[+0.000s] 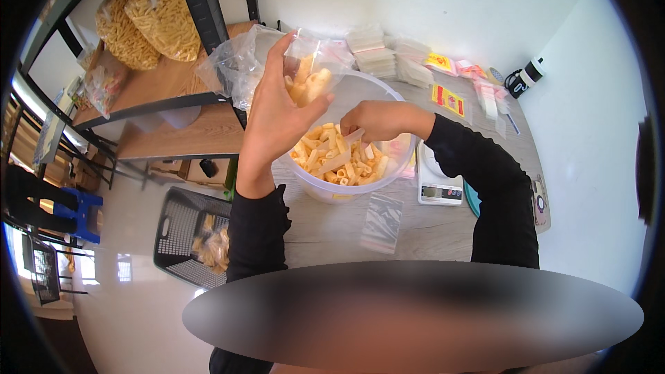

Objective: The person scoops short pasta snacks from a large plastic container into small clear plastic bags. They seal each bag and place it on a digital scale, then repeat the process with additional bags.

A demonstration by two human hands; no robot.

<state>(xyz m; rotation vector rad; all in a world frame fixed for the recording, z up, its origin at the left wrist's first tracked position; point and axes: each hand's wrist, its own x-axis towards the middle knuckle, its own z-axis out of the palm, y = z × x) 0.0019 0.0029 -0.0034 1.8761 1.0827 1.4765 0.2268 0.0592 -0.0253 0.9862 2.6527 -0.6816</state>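
My left hand is raised over the left side of a round translucent tub. Its thumb and fingers curve around a small clear plastic bag with several tube-shaped snacks inside. Inside the tub lies a heap of pale orange snack tubes. My right hand reaches over the tub's right rim, its fingers closed just above the heap. They grip the end of a pale, translucent flat piece resting among the snacks, perhaps a scoop; its full shape is hidden.
A small white scale stands right of the tub. An empty zip bag lies in front. Stacked clear bags, yellow-red labels and a black bottle line the back. A grey crate holds filled bags; shelves stand left.
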